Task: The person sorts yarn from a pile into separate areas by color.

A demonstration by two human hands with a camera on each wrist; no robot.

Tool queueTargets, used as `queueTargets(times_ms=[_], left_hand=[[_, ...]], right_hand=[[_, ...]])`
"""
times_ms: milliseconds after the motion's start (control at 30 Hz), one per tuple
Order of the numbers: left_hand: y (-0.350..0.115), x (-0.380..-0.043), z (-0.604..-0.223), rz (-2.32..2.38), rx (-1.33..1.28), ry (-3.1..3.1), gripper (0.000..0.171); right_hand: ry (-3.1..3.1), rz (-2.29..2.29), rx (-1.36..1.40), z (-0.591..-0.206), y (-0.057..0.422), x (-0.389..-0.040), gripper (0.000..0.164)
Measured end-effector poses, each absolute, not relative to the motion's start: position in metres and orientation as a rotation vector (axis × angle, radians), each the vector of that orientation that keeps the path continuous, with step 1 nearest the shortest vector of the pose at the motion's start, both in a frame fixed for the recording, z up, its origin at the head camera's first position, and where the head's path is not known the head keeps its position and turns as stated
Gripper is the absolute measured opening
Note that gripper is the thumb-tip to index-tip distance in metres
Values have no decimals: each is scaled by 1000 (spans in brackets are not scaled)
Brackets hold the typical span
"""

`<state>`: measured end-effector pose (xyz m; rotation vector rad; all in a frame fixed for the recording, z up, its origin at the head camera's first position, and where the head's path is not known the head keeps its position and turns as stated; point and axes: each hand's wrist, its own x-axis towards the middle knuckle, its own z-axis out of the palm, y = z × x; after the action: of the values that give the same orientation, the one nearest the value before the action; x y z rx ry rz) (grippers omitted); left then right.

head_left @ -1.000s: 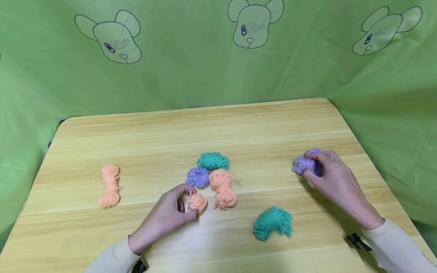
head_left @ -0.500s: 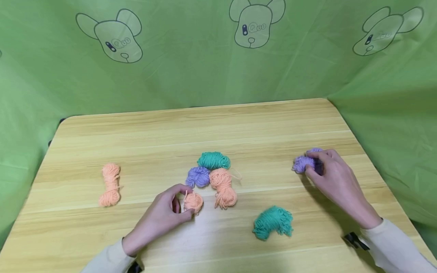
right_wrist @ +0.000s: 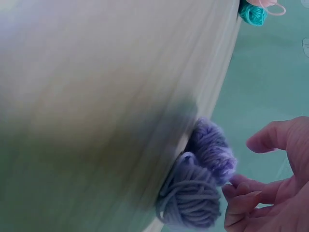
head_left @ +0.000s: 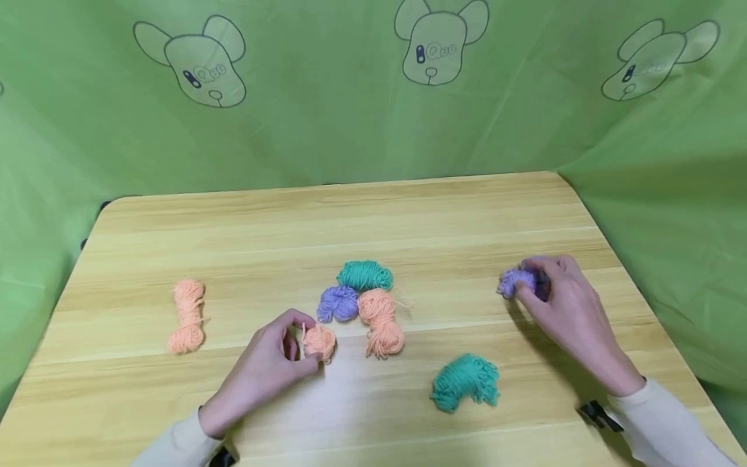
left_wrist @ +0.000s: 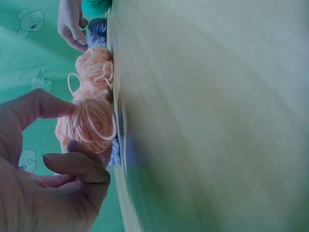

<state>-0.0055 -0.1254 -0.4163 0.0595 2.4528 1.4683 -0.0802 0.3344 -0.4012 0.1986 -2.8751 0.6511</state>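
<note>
In the head view my left hand (head_left: 265,363) pinches a small peach yarn skein (head_left: 320,342) low over the table, left of the central group. The left wrist view shows the thumb on one side of this skein (left_wrist: 89,125) and fingers on the other. At the right, my right hand (head_left: 569,305) is beside two purple yarn skeins (head_left: 516,283), which its palm partly covers. In the right wrist view those fingers touch or nearly touch the lighter skein (right_wrist: 212,150), while the thumb stands apart from it. A greyer purple skein (right_wrist: 190,195) lies against it.
Mid-table lie a teal skein (head_left: 365,275), a purple skein (head_left: 338,303) and a peach skein (head_left: 382,323), close together. Another teal skein (head_left: 465,383) lies nearer me, and a peach one (head_left: 188,316) at the left. A green curtain (head_left: 327,130) hangs behind the wooden table (head_left: 280,220).
My left hand has drawn the small peach skein leftward, away from the central group. The right hand and the purple skein by it have shifted slightly left. The other skeins stay put.
</note>
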Motion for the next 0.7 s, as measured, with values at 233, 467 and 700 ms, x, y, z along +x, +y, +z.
queueTargets(times_ms=[233,467,700], left_hand=[[-133,-6,-416,1470,23,2481,44],[-140,-6,-416,1511,-38,2478,46],[-155,-6,-411,1501,-102,2533,50]], right_hand=[[-2817,711,232,-393,321,-82,42],[-2700,739,410,-389,303,-89,34],[-2647,776,501,-383,279,-94,32]])
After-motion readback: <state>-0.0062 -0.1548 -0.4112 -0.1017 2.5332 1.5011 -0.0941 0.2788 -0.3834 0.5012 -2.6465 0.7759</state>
